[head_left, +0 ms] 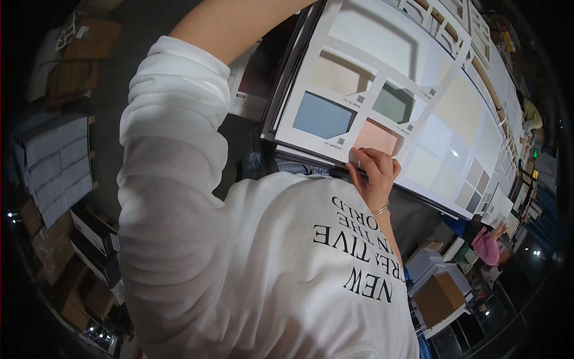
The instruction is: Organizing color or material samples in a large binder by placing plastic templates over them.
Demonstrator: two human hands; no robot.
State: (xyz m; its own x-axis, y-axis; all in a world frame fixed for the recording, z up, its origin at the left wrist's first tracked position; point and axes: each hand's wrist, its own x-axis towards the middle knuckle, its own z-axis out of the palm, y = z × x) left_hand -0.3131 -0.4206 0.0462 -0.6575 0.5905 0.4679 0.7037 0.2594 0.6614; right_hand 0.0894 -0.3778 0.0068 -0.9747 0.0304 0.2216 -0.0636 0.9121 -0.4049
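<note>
A: Where are the person's hands?

B: The right hand (375,172) is at the near edge of a white frame (363,111), fingers bent and fingertips touching it just beside a pink panel (379,137). Whether they pinch the frame or only rest there cannot be told. The left hand is past the top edge of the view; the left forearm (239,24) is cut off there, so its hold cannot be told either.

A: What else is hard to make out?

B: Part of the right forearm (385,226) is hidden behind the white shirt (281,257), below a thin bracelet (380,209). The far end of the frame is cut off at the top. At the right, a co-worker's pink sleeve (487,244) is small and bent by the rim.

A: And the writing?

B: Large black lettering (362,245) runs upside down across the shirt. On the frame, tiny print and a square code (341,142) sit below a blue panel (323,116); similar marks stand near the green panel (393,103) and the cream panel (339,73). The print is too small to read clearly.
</note>
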